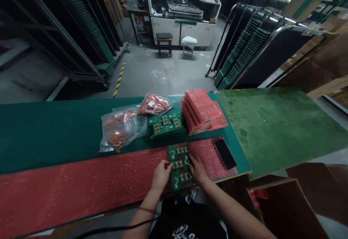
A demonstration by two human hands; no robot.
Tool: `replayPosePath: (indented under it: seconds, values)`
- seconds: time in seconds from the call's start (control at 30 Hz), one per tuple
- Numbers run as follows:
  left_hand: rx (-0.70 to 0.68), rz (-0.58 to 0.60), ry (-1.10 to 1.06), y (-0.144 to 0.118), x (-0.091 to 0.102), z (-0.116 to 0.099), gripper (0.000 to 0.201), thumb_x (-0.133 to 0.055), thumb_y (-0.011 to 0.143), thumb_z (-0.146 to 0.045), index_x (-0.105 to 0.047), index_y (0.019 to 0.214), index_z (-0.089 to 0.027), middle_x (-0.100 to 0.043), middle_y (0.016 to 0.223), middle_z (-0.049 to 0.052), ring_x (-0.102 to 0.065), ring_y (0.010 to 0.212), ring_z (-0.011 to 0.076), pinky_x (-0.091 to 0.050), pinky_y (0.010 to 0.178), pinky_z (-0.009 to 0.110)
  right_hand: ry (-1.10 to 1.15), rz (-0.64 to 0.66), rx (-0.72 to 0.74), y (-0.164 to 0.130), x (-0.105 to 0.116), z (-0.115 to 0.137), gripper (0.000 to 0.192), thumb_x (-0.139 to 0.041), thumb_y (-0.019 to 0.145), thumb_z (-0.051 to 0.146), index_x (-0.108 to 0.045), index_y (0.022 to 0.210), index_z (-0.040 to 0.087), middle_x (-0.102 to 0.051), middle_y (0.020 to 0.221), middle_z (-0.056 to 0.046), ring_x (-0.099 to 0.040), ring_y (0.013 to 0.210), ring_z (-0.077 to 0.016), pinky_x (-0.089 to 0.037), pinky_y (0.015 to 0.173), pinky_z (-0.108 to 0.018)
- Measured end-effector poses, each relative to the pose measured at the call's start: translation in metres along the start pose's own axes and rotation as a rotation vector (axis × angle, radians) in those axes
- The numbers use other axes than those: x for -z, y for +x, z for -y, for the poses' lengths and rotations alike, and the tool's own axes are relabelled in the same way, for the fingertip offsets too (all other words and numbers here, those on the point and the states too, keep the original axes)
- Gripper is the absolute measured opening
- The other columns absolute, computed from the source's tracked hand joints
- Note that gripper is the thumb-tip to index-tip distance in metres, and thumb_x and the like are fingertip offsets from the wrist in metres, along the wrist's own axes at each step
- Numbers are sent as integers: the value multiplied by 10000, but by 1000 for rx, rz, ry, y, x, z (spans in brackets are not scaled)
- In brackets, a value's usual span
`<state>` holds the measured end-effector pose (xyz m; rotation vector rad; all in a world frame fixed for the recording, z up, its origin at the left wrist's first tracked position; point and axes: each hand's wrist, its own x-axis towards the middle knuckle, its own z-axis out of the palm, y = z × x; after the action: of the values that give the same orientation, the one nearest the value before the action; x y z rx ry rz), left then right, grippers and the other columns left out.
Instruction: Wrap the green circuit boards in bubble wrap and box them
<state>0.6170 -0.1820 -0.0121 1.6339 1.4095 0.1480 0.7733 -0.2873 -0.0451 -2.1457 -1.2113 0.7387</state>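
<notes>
A green circuit board panel (178, 167) with copper-coloured pieces on it lies on the table before me. My left hand (162, 175) grips its left edge, thumb and fingers closed on it. At the right edge my right hand (198, 168) has its fingers against the panel. Beyond it rests a stack of similar circuit boards (166, 124). Two clear plastic bags (119, 124) hold copper-coloured parts, and several of these parts (118, 143) show near the front bag's mouth. Red bubble-wrap packs (201, 110) are piled to the right of the board stack.
Red matting (81, 181) runs along the table's near edge. A phone (225, 154) lies on a red bubble-wrap sheet (202, 155) to the right. An open cardboard box (285, 202) stands at lower right. Racks of boards (244, 46) and a machine (185, 14) stand beyond the table.
</notes>
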Motion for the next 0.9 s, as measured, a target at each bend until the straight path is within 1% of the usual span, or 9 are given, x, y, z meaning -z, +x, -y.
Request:
replayPosePath:
  seconds: [0.07, 0.17, 0.27, 0.4, 0.5, 0.6, 0.7, 0.8, 0.9]
  values:
    - [-69, -68, 146, 0, 0, 0, 95, -557, 768, -257, -516, 742, -175, -596, 764, 44, -582, 754, 197, -441, 689, 307, 24, -2, -14, 1, 0, 1, 473, -454, 803, 120, -483, 1275, 118, -526, 1224, -149, -508, 1139, -236, -386, 1017, -380]
    - [-119, -137, 198, 0, -2, 0, 88, -564, 772, -238, -520, 799, -168, -598, 851, 65, -582, 828, 207, -435, 733, 310, 83, -46, -43, 3, -2, 2, 504, -480, 760, 101, -470, 1264, 92, -513, 1238, -155, -486, 1160, -239, -371, 1022, -384]
    - [-123, -126, 198, -2, -4, 2, 80, -546, 796, -229, -544, 834, -159, -609, 887, 69, -578, 877, 203, -432, 779, 310, 179, -64, -120, 8, -3, 2, 472, -513, 701, 89, -516, 1173, 76, -567, 1156, -152, -518, 1105, -247, -393, 986, -384]
    - [-98, -94, 260, -6, -6, 2, 124, -500, 839, -209, -581, 902, -138, -619, 952, 82, -571, 917, 181, -418, 805, 279, 396, 48, -270, 19, 2, 6, 371, -535, 645, 108, -560, 1015, 108, -637, 996, -109, -601, 931, -223, -467, 856, -334]
    - [-111, -70, 291, -6, -4, 2, 164, -463, 862, -193, -600, 933, -139, -624, 963, 85, -574, 922, 170, -409, 806, 264, 455, 96, -268, 21, 8, 19, 342, -533, 611, 115, -545, 953, 117, -641, 906, -82, -612, 823, -197, -486, 757, -294]
    - [-150, -37, 311, -2, 5, 4, 159, -463, 862, -181, -615, 883, -141, -629, 930, 86, -580, 901, 173, -404, 789, 265, 386, 45, -147, 16, 11, 50, 376, -548, 610, 140, -497, 982, 132, -616, 900, -62, -594, 805, -179, -478, 731, -276]
    - [-193, -12, 313, 4, 27, 11, 92, -526, 821, -176, -604, 847, -136, -627, 916, 83, -585, 854, 173, -404, 744, 259, 233, 29, -27, 6, 2, 100, 486, -540, 664, 160, -442, 1139, 147, -588, 1035, -84, -588, 914, -190, -458, 804, -287]
    - [-230, 14, 282, 10, 65, 29, 82, -532, 811, -189, -593, 821, -135, -641, 877, 71, -592, 835, 166, -410, 739, 250, -40, 69, -26, -2, -24, 156, 668, -490, 696, 105, -306, 1339, 123, -522, 1178, -155, -598, 936, -217, -454, 804, -306]
    - [-216, 39, 194, 17, 106, 59, 158, -459, 839, -216, -593, 802, -142, -657, 841, 64, -608, 818, 165, -431, 743, 256, -296, 124, -57, -1, -62, 199, 783, -476, 687, 70, -192, 1417, 98, -458, 1259, -205, -617, 906, -233, -457, 802, -333]
